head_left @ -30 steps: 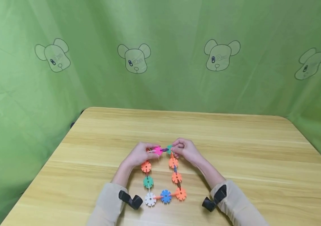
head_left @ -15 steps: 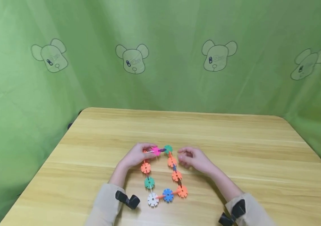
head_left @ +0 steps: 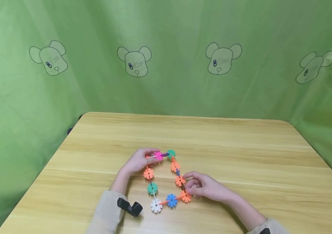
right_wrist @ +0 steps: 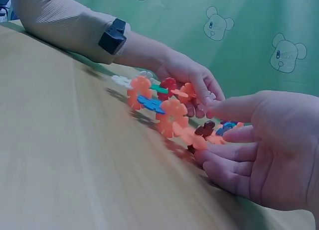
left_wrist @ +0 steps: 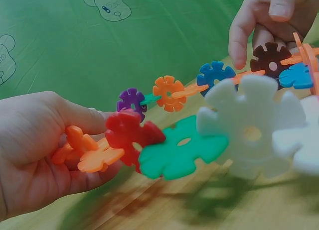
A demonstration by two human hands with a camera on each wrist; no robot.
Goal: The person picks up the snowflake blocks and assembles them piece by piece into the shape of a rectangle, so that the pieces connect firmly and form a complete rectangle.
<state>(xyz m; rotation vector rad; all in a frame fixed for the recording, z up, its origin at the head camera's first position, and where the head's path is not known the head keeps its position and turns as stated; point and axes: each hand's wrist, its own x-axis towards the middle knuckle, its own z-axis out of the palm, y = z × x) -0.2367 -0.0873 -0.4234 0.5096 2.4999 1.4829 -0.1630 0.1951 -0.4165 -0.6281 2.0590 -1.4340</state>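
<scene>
A ring of slotted plastic snowflake discs (head_left: 172,201), joined edge to edge, spreads over the table in front of me. My left hand (head_left: 139,160) grips its far left corner, thumb and fingers around the chain next to the pink disc (head_left: 159,156). Orange discs (left_wrist: 99,155) and a red disc (left_wrist: 130,135) show by that hand in the left wrist view. My right hand (head_left: 207,187) is at the ring's near right side, fingers loosely bent and fingertips right at the orange corner disc (head_left: 186,196). The right wrist view shows its thumb and fingers apart, around the chain's edge.
The ring also has a white disc (head_left: 156,205) at its near left corner and a green disc (head_left: 171,153) at the far right. The wooden table (head_left: 242,146) reaches back to a green curtain (head_left: 177,91). A black wrist camera (head_left: 131,207) sits on the left sleeve.
My right hand has let go of the green far-right disc and moved down toward the near right corner. The left hand keeps its hold; the ring has shifted slightly left in view.
</scene>
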